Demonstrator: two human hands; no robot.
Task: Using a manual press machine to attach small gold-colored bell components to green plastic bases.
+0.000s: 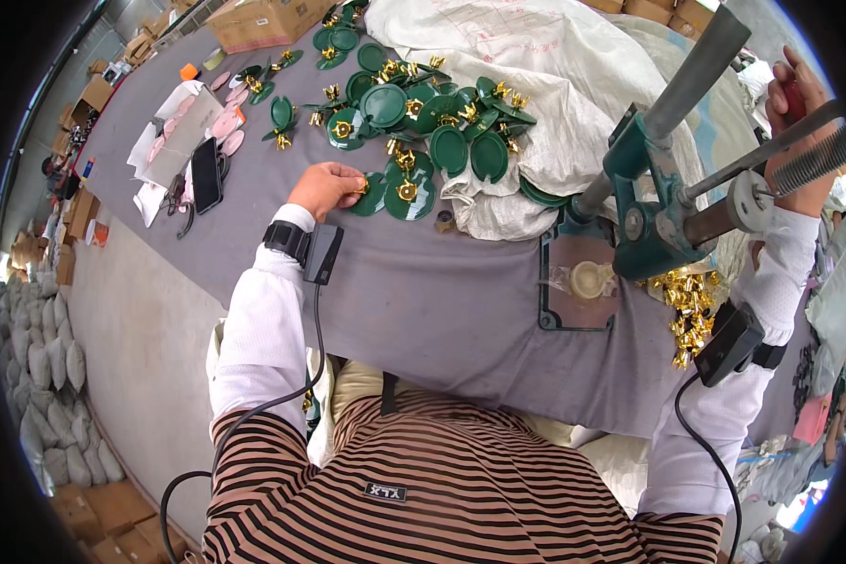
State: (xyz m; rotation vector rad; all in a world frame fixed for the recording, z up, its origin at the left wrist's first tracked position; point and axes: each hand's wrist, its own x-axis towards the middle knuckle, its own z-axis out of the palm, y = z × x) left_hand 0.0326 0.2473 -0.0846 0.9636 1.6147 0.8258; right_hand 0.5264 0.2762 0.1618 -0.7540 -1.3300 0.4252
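Note:
My left hand [327,190] is closed in a pinch on a round green plastic disc [370,195] with a gold-coloured fitting, low over the grey cloth. Just right of it lie other green discs with gold pronged fittings [406,192]. My right hand [797,141] is raised at the far right, its fingers wrapped round the red knob [794,100] of a green hand press [650,193]. On the press's base [573,318] sits a pale round holder [588,280], with nothing seen on it. A heap of gold fittings [688,315] lies right of the base.
Many green discs [383,105] spread over the grey-covered table [395,301], partly on a white woven sack [573,141]. A phone [207,176], pink discs [224,122] and a white box [174,136] lie at the left. A cardboard box [258,23] stands behind.

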